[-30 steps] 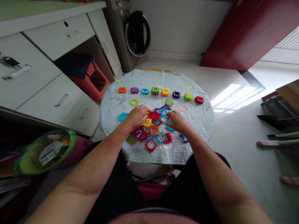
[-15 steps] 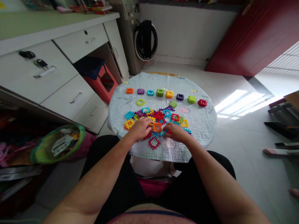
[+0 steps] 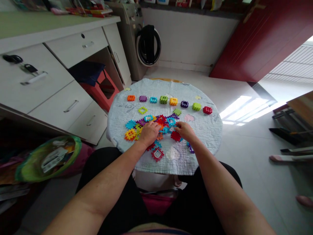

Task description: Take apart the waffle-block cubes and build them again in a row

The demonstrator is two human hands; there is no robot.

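Toothed plastic pieces (image 3: 160, 119) lie in a loose heap mid-counter (image 3: 205, 130), with a row of small stacks (image 3: 173, 101) beyond. The left hand (image 3: 151, 131) rests over the heap, fingers half curled; the right hand (image 3: 185, 131) pinches low at its right side, thumb near forefinger. At this size I can't fairly tell whether either grip has hold of a piece.

On the floor at left, a lined bin (image 3: 84, 156) holds papers and scraps. A black cloth (image 3: 147, 45) hangs over the washing machine's (image 3: 127, 36) open door.

Bare cloth runs along the counter's right side and in a strip between the red framed piece (image 3: 157, 154) and the near edge. A red stool (image 3: 94, 94) stands close by the far left edge.

Since half a second ago, both hands have shifted farther from the body, uncovering a solid red piece (image 3: 176, 135); the row matches.
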